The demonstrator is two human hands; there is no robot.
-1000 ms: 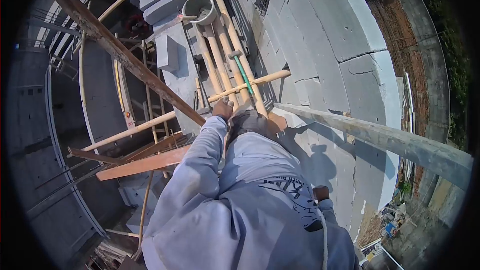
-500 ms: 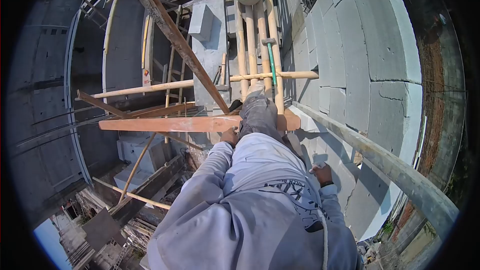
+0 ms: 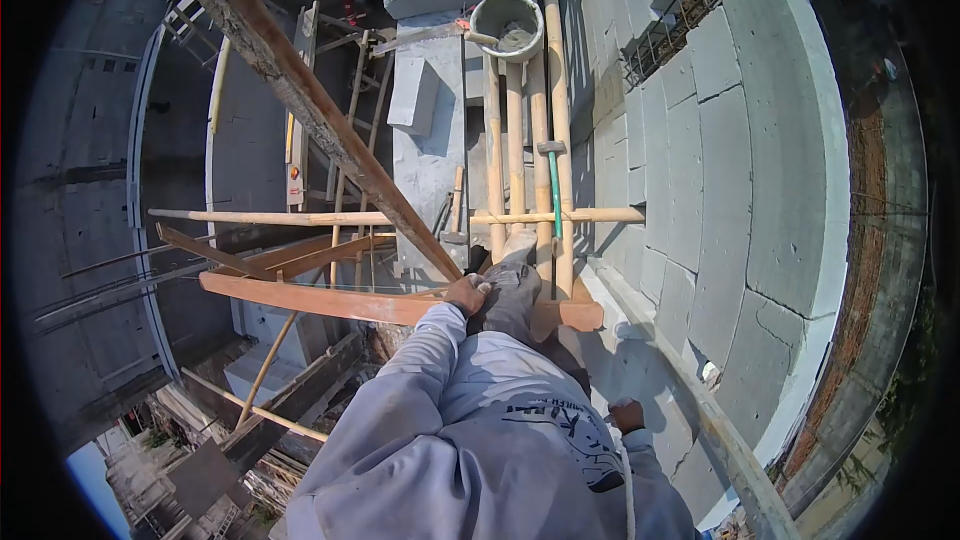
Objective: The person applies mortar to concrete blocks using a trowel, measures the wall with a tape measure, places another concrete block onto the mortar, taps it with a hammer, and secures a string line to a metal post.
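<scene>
A reddish plank (image 3: 300, 297) runs crosswise from the left and under the person's leg, and a weathered timber (image 3: 322, 110) slants down to near the left hand (image 3: 466, 293). That hand's fingers are curled beside the leg; whether they grip anything, I cannot tell. Beyond it, a wooden-handled hammer (image 3: 457, 202) lies near a pale block (image 3: 412, 97). Farther right, a mortar bucket (image 3: 500, 6) sits over bamboo poles, with a green-handled hammer (image 3: 555, 185) lying along them. The round poles could roll underfoot, and a knock might send this hammer through the gaps. The right hand (image 3: 627, 416) looks loosely bent near the block wall (image 3: 720, 140); its grasp is unclear. Leaning left could risk a fall past the plank.
</scene>
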